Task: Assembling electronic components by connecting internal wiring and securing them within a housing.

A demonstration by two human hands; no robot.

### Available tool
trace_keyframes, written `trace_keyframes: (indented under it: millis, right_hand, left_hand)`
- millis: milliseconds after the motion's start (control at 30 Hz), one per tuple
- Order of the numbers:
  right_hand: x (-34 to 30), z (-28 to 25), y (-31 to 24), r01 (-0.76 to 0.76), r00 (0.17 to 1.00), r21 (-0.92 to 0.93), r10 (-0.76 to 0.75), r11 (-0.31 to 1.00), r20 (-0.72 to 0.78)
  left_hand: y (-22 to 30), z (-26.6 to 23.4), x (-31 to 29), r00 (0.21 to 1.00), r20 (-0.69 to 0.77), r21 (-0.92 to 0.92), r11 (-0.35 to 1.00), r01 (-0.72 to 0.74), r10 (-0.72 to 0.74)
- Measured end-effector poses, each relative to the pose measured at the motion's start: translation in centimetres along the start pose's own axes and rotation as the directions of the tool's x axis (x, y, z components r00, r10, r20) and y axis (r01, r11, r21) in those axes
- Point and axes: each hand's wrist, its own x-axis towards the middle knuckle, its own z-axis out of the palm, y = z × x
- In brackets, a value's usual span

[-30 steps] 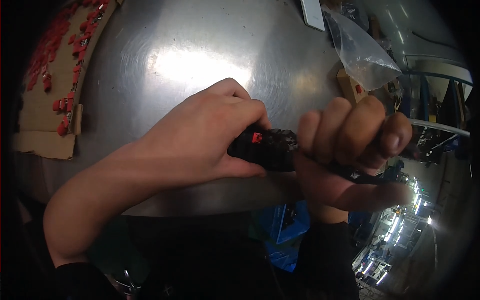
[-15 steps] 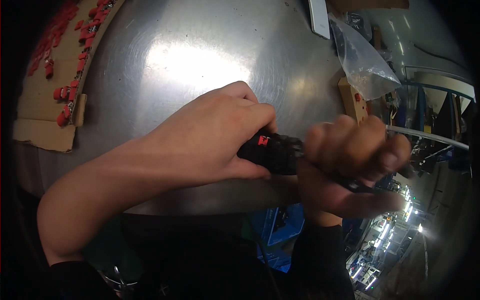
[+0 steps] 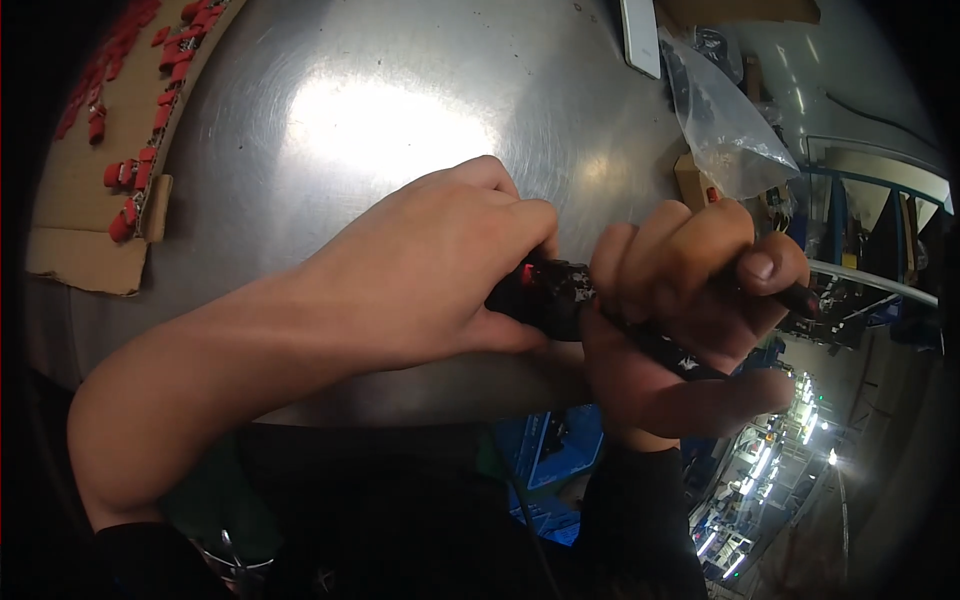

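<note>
My left hand [image 3: 440, 260] reaches in from the left over the table edge, its fingers and thumb closed round a black device [image 3: 562, 290] that has a small red part [image 3: 528, 274] near its top. Much of that body is hidden under the hand. Right up against it, my right hand [image 3: 690, 310] is curled palm-up around a slim black handle-like piece [image 3: 680, 357]. A dark tip [image 3: 798, 300] pokes out by the little finger. Whether the handle-like piece and the device are joined, I cannot tell.
The scratched metal table [image 3: 260, 190] lies beneath. At left, a cardboard sheet [image 3: 85, 215] carries several red parts [image 3: 122, 175]. A white flat device [image 3: 640, 40], a clear plastic bag [image 3: 725, 120] and a small box [image 3: 690, 182] sit at right. Blue crates [image 3: 565, 450] stand below the edge.
My right hand has turned and shifted slightly up and left, its fingers less blurred, with more of the black handle-like piece showing. My left hand stays nearly in place on the black device.
</note>
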Motion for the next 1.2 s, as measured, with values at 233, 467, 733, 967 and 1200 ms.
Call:
trace_keyframes:
  millis: [233, 467, 733, 967, 1200]
  right_hand:
    - [0.0, 0.7, 0.1, 0.081, 0.993, -0.047, -0.085, 0.996, -0.083]
    - [0.0, 0.7, 0.6, 0.088, 0.992, -0.04, -0.092, 0.995, -0.09]
    - [-0.3, 0.6, -0.2, -0.098, 0.995, -0.136, 0.093, 0.986, -0.046]
    - [0.6, -0.1, -0.5, -0.264, 0.964, 0.034, 0.265, 0.964, -0.024]
    - [1.5, -2.9, 0.4, -0.272, 0.947, 0.27, 0.207, 0.924, 0.245]
  left_hand:
    - [0.0, 0.5, 0.2, 0.999, -0.008, 0.002, 1.0, 0.031, -0.031]
    - [-0.1, 0.7, 0.0, 0.999, -0.039, 0.015, 1.0, 0.026, -0.025]
    - [-0.2, 0.7, 0.0, 1.0, -0.019, 0.024, 1.0, 0.017, -0.017]
    - [0.1, 0.2, 0.2, 0.998, 0.039, 0.026, 0.998, 0.054, -0.055]
    - [-0.3, -0.2, 0.3, 0.993, 0.038, 0.052, 0.992, -0.116, 0.115]
